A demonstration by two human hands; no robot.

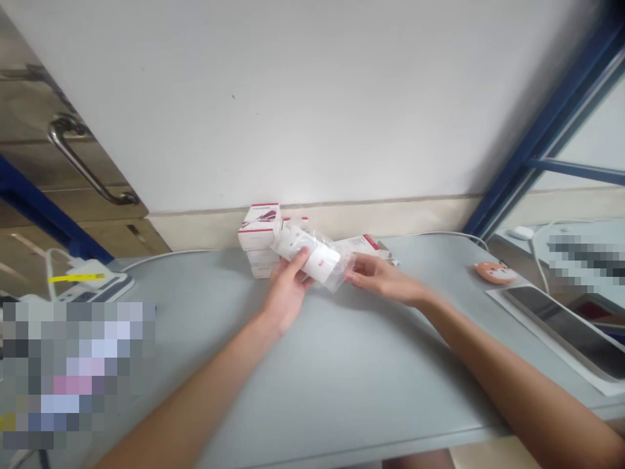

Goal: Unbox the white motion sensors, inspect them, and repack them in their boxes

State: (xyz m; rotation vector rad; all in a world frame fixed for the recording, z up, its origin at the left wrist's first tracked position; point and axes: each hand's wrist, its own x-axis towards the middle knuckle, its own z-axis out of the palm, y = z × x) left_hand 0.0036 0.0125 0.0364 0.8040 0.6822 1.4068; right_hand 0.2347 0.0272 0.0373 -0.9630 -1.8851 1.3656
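Note:
My left hand [288,286] is closed around a clear plastic packet [312,254] with a white item inside. Its thumb lies across the front of the packet. The fingers of my right hand [374,273] pinch the packet's right end. The packet is tilted and held above the grey desk. Just behind it stands a stack of small white boxes with red trim [260,228]. Partly hidden behind the packet and my right hand, another white and red box [361,245] lies on the desk; its right end looks open.
A power strip [97,281] with a yellow tag sits at the left. To the right are an orange animal-faced item [495,272] and a dark flat device [566,329] on a white sheet. Behind the desk [332,378] rises a white wall [312,104]; blue frame bars [541,124] flank it.

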